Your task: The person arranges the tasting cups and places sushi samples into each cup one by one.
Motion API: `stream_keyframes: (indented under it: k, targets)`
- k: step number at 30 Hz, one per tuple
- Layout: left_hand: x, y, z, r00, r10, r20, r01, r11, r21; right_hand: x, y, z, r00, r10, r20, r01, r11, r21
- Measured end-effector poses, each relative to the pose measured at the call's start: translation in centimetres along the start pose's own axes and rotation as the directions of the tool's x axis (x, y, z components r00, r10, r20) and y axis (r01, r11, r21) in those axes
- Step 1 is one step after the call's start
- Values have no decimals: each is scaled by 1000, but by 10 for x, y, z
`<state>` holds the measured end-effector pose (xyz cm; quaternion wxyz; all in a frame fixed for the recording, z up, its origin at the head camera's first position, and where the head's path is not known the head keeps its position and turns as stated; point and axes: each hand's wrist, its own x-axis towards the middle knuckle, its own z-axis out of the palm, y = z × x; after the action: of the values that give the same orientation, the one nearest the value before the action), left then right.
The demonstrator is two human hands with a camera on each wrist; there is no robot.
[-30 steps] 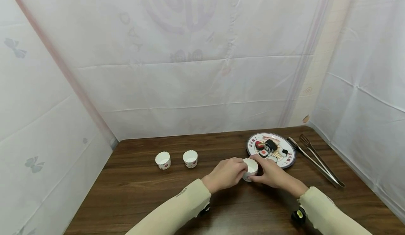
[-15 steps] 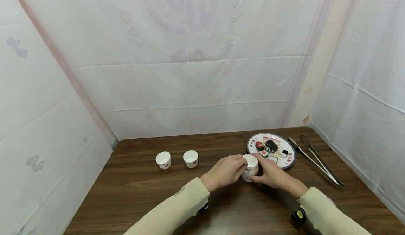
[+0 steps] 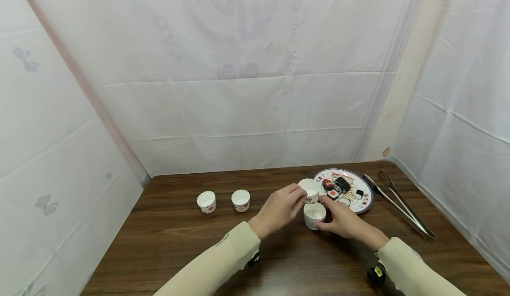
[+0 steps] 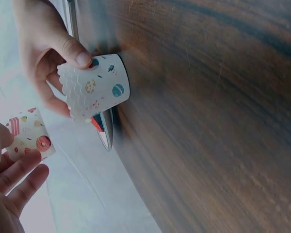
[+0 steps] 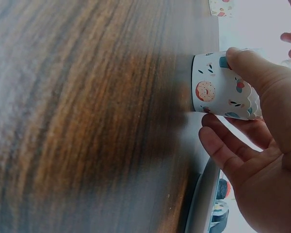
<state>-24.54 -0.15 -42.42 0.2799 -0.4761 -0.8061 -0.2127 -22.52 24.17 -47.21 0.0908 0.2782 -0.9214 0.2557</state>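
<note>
My left hand (image 3: pixel 280 207) pinches a white paper baking cup (image 3: pixel 309 190) by its scalloped rim, raised above a second cup. That lower baking cup (image 3: pixel 314 216) stands upright on the table, held between the thumb and fingers of my right hand (image 3: pixel 342 218). Small coloured pictures decorate both cups, as the lower cup (image 4: pixel 98 87) shows in the left wrist view. In the right wrist view my right thumb presses the lower cup (image 5: pixel 223 87) on one side, with the fingers curled at the other.
Two more baking cups (image 3: pixel 206 202) stand to the left on the wooden table (image 3: pixel 171 238). Behind my right hand lies a round plate (image 3: pixel 364 205) with several sushi pieces (image 3: pixel 341 184). Metal tongs (image 3: pixel 402 207) lie at the right. White cloth (image 3: pixel 239 110) hangs behind the table.
My left hand has drawn the upper cup up out of the lower one and slightly left. My right hand has stayed on the lower cup.
</note>
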Motion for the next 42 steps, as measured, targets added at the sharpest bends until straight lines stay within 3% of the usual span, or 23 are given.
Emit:
stream_keyframes:
  k: [10, 22, 32, 38, 42]
  targets:
    - [-3, -10, -4, 999, -24, -25, 25, 998, 58, 0, 0, 0, 1000, -7, 1, 7, 1000, -6]
    - [-14, -28, -3, 988, -144, 49, 140, 987, 79, 0, 0, 0, 1000, -10, -2, 10, 1000, -15]
    - [-23, -38, -1, 954, -264, 141, 251, 962, 109, 0, -2, -1, 1000, 12, 8, -11, 1000, -15]
    - [-28, -44, -1, 924, -321, 206, 298, 945, 138, 0, -2, 0, 1000, 3, 12, -3, 1000, -1]
    - [-29, -45, 2, 923, -317, 216, 290, 945, 151, -3, -1, -2, 1000, 8, 14, -8, 1000, -2]
